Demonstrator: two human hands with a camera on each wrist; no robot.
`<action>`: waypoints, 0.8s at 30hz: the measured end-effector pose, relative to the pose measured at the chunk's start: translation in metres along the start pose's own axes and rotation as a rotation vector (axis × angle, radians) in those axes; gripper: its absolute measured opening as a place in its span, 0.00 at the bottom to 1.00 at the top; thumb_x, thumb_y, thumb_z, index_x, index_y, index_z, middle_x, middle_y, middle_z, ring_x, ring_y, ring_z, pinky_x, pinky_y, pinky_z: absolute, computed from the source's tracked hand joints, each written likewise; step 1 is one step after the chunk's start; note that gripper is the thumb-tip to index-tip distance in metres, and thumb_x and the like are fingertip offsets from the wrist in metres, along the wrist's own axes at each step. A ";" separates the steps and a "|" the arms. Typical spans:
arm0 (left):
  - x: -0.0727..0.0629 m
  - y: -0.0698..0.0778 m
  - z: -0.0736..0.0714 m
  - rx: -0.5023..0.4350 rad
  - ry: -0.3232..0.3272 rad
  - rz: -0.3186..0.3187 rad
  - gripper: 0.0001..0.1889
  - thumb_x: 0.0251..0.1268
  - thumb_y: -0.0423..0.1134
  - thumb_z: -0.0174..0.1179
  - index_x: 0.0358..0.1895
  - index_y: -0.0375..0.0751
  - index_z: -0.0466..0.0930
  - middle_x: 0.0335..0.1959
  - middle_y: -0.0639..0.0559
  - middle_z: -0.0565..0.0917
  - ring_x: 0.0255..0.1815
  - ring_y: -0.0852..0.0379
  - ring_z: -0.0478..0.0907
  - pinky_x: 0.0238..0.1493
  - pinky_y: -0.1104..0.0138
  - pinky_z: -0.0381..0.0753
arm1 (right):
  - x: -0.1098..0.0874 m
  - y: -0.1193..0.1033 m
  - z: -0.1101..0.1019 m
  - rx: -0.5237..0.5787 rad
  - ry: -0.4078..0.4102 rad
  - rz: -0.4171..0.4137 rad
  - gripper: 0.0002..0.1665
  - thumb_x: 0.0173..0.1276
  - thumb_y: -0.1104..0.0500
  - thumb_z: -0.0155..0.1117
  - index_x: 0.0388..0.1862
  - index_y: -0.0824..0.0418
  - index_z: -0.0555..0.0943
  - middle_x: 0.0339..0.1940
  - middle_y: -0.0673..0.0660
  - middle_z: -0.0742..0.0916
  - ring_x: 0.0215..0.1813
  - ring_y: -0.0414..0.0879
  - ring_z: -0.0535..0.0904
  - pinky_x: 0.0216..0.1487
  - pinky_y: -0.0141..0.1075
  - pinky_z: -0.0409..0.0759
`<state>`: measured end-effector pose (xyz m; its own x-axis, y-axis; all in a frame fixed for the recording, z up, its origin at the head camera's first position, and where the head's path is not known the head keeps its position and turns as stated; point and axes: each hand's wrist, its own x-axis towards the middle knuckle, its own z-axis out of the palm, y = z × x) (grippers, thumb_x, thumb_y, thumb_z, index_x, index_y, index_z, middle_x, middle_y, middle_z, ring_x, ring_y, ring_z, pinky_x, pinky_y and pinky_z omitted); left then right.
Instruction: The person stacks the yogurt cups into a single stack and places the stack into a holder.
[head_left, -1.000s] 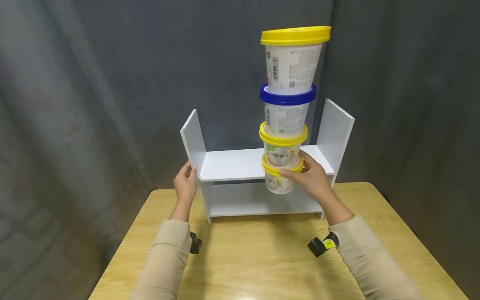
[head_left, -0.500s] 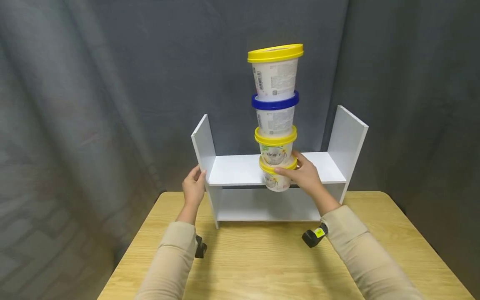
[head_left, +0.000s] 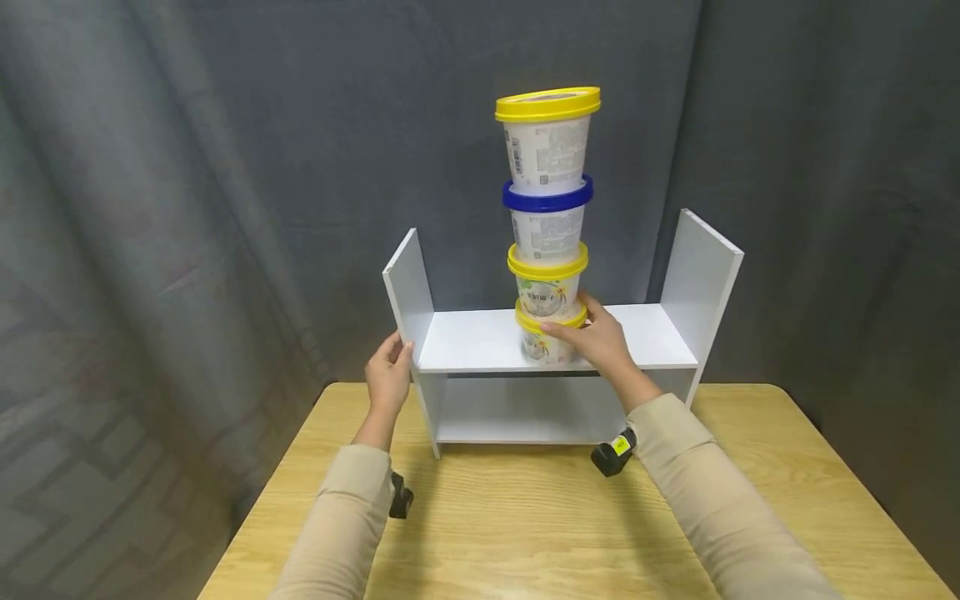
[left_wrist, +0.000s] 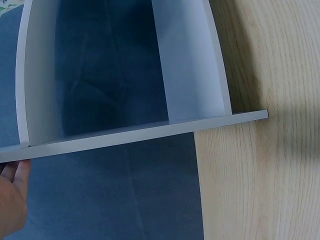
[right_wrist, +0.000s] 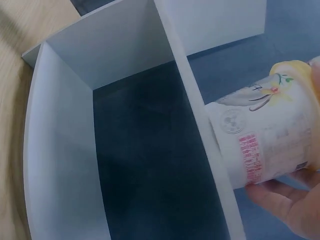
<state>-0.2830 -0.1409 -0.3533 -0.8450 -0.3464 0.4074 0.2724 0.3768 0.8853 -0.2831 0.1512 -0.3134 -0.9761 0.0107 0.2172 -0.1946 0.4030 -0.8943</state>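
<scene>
My right hand (head_left: 600,337) grips the lowest tub (head_left: 546,346) of a leaning stack, thumb in front near its yellow lid. Above it are another small yellow-lidded tub (head_left: 543,296), a blue-lidded tub (head_left: 549,233) and a larger yellow-lidded tub (head_left: 547,154) on top. In the right wrist view the lowest tub (right_wrist: 265,135) has its base at the upper board's front edge; I cannot tell whether it rests there. My left hand (head_left: 387,379) touches the outside of the left side panel (head_left: 408,283) of a white shelf, with its fingertips against the panel in the left wrist view.
The white shelf's upper board (head_left: 472,337) and lower board (head_left: 510,412) span between two side panels, the right one (head_left: 697,283) rising tall. It stands on a light wooden table (head_left: 510,517). Grey curtains (head_left: 337,167) hang behind and at the sides.
My right hand has carried the tub stack forward and slightly left, so its base is now at the upper board instead of in front of it. My left hand stays at the side panel.
</scene>
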 end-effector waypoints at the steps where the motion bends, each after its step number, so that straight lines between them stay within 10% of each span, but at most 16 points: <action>1: 0.000 0.000 0.000 0.000 -0.001 0.001 0.17 0.59 0.36 0.53 0.51 0.35 0.72 0.48 0.39 0.75 0.49 0.47 0.72 0.47 0.61 0.73 | 0.002 0.001 0.001 0.003 0.006 -0.003 0.57 0.37 0.33 0.66 0.65 0.53 0.56 0.60 0.57 0.68 0.58 0.54 0.62 0.53 0.49 0.64; 24: 0.005 0.002 0.002 -0.050 -0.143 -0.114 0.25 0.61 0.42 0.51 0.62 0.43 0.61 0.58 0.42 0.67 0.57 0.47 0.64 0.52 0.58 0.67 | 0.020 0.013 0.028 0.095 0.087 0.069 0.57 0.40 0.33 0.63 0.65 0.55 0.52 0.61 0.56 0.66 0.59 0.52 0.61 0.57 0.46 0.62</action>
<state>-0.2881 -0.1404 -0.3500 -0.9277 -0.2572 0.2706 0.1904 0.2977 0.9355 -0.3081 0.1310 -0.3316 -0.9762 0.1166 0.1831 -0.1393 0.3103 -0.9404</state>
